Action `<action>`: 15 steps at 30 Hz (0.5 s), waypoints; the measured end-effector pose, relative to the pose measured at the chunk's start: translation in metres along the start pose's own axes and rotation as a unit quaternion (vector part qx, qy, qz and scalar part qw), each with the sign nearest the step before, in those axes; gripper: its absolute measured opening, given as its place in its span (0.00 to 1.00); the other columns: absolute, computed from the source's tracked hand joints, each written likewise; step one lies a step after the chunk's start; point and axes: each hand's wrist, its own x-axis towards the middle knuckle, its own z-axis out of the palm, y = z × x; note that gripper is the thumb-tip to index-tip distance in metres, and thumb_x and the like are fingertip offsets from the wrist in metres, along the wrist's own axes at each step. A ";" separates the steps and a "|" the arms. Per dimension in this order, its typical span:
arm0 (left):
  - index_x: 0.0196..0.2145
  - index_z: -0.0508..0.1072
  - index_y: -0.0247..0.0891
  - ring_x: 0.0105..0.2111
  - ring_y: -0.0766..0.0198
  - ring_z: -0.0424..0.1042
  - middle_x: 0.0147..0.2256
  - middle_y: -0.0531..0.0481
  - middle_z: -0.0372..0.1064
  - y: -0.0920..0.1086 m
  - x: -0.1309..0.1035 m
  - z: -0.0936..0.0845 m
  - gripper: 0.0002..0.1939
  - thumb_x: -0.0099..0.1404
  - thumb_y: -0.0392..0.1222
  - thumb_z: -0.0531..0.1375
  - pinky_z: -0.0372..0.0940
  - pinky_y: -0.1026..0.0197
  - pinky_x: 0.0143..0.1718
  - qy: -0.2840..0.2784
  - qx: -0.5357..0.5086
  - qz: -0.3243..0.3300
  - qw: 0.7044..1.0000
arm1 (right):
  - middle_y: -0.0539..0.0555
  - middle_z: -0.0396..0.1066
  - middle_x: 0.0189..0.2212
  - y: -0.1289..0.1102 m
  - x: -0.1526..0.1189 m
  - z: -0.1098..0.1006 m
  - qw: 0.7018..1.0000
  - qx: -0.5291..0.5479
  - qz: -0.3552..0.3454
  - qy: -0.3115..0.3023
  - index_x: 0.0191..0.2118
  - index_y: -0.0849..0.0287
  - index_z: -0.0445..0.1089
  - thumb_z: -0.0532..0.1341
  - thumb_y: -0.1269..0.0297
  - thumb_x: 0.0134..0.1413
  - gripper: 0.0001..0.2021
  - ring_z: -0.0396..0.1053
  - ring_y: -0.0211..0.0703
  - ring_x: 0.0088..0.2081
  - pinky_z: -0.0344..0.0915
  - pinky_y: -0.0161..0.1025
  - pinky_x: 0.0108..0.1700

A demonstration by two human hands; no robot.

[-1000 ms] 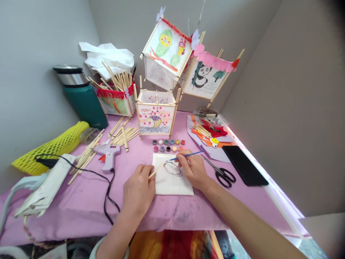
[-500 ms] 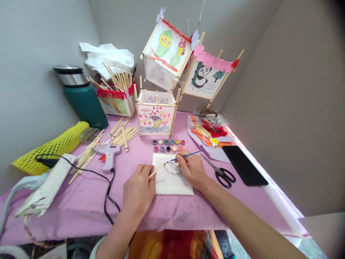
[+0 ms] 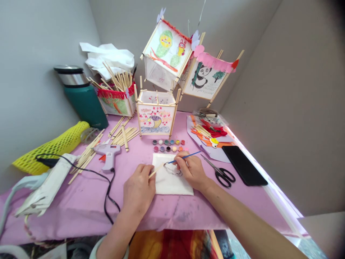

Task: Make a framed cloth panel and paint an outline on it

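Note:
A white square sheet (image 3: pixel 172 185) with a dark, rounded outline lies on the pink cloth (image 3: pixel 172 212). My right hand (image 3: pixel 190 170) pinches a thin blue brush (image 3: pixel 192 155), its tip at the upper left of the outline. At the sheet's left edge, my left hand (image 3: pixel 140 187) is closed around a pale wooden stick (image 3: pixel 154 173) that points up toward the outline. Two rows of small paint pots (image 3: pixel 168 148) stand just behind the sheet.
Scissors (image 3: pixel 221 172) and a black phone (image 3: pixel 244 165) lie on the right. A glue gun (image 3: pixel 108 155), sticks (image 3: pixel 87 154) and a green bottle (image 3: pixel 83 97) are on the left. Decorated stick-framed lanterns (image 3: pixel 156 118) stand behind the paints.
My right hand has shifted slightly left, and the brush tip has moved left and a little down, to the outline's upper left. My left hand has stayed in place.

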 end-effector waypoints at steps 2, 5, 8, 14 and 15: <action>0.43 0.70 0.42 0.39 0.60 0.71 0.43 0.50 0.70 0.000 0.000 0.000 0.12 0.66 0.40 0.50 0.62 0.61 0.37 0.001 0.001 0.001 1.000 | 0.53 0.73 0.28 0.000 0.000 -0.001 1.000 -0.006 0.012 0.015 0.29 0.57 0.65 0.49 0.65 0.63 0.13 0.71 0.39 0.30 0.65 0.37 0.34; 0.43 0.70 0.42 0.39 0.61 0.71 0.42 0.49 0.70 0.000 0.000 0.000 0.12 0.66 0.40 0.50 0.62 0.61 0.37 0.003 0.001 0.002 1.000 | 0.53 0.73 0.27 0.001 0.000 0.000 1.000 -0.015 0.016 0.015 0.30 0.57 0.66 0.49 0.65 0.63 0.13 0.71 0.39 0.29 0.65 0.37 0.34; 0.43 0.70 0.42 0.39 0.60 0.71 0.42 0.50 0.70 -0.001 0.000 0.001 0.12 0.66 0.40 0.50 0.62 0.61 0.37 0.004 0.002 0.004 1.000 | 0.53 0.72 0.27 0.001 0.000 0.001 1.000 -0.008 0.011 -0.007 0.31 0.58 0.66 0.49 0.66 0.63 0.12 0.71 0.39 0.29 0.65 0.36 0.33; 0.43 0.70 0.41 0.39 0.60 0.71 0.42 0.50 0.70 0.000 0.000 0.000 0.12 0.66 0.40 0.50 0.62 0.60 0.37 0.001 0.000 0.003 1.000 | 0.52 0.71 0.25 0.000 -0.001 -0.001 0.998 0.044 0.028 -0.021 0.28 0.57 0.64 0.49 0.66 0.63 0.13 0.70 0.38 0.27 0.65 0.35 0.30; 0.43 0.70 0.42 0.38 0.60 0.71 0.43 0.50 0.70 0.000 0.000 0.000 0.12 0.66 0.40 0.50 0.62 0.60 0.36 0.000 0.001 0.002 1.000 | 0.51 0.70 0.24 0.000 -0.001 -0.002 0.998 0.049 0.033 -0.018 0.28 0.57 0.64 0.49 0.66 0.63 0.13 0.69 0.38 0.26 0.64 0.35 0.29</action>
